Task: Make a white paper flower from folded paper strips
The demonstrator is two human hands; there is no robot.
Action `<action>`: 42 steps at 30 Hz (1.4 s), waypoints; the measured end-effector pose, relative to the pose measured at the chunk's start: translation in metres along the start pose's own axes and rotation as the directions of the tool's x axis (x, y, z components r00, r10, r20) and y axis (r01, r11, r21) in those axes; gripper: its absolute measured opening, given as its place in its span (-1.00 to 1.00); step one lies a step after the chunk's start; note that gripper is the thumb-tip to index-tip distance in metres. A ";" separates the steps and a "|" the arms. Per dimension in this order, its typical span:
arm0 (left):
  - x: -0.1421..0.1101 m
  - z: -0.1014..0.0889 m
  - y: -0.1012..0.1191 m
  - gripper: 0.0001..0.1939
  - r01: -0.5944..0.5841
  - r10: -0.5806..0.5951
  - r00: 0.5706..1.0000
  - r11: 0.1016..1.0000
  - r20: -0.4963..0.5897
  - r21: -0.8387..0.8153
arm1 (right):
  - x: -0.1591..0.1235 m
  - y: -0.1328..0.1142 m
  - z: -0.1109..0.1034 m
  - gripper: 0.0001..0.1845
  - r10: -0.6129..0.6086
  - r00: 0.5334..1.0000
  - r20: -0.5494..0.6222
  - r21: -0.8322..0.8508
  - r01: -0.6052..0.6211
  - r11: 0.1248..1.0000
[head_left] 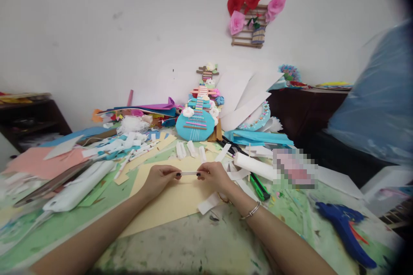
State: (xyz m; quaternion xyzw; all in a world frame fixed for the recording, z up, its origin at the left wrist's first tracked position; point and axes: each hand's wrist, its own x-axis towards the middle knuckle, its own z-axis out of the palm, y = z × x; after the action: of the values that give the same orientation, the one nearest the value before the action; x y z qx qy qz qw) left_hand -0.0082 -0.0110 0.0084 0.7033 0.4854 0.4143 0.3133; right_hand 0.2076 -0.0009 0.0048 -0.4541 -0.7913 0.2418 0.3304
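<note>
Both my hands meet over a cream paper sheet [167,204] at the middle of the table. My left hand [159,180] pinches the left end of a small white paper strip [189,173]. My right hand [215,176] pinches its right end, a bracelet on that wrist. The strip is held level between them, just above the sheet. More white strips [190,149] lie just beyond the hands.
A blue paper guitar model [197,120] stands behind. A white roll [254,166] and green-handled scissors [260,188] lie right of my hands, a blue glue gun [346,227] further right. Coloured paper scraps crowd the left side. Paper flowers [253,8] hang on the wall.
</note>
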 end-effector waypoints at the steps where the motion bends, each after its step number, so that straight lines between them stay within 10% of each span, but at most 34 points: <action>1: 0.000 -0.001 0.000 -0.79 -0.004 0.004 1.000 1.000 0.004 0.023 | 0.000 0.000 0.000 -0.78 0.004 1.000 -0.002 -0.011 -0.004 1.000; 42: 0.002 0.004 0.000 -0.82 -0.181 0.157 0.978 0.968 0.138 0.176 | 0.002 -0.008 0.013 -0.68 -0.089 0.995 -0.043 -0.202 0.079 0.976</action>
State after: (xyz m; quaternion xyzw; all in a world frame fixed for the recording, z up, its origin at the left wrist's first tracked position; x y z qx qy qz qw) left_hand -0.0046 -0.0098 0.0073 0.7927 0.4403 0.3478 0.2383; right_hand 0.1932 -0.0041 0.0022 -0.4571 -0.8213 0.1351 0.3135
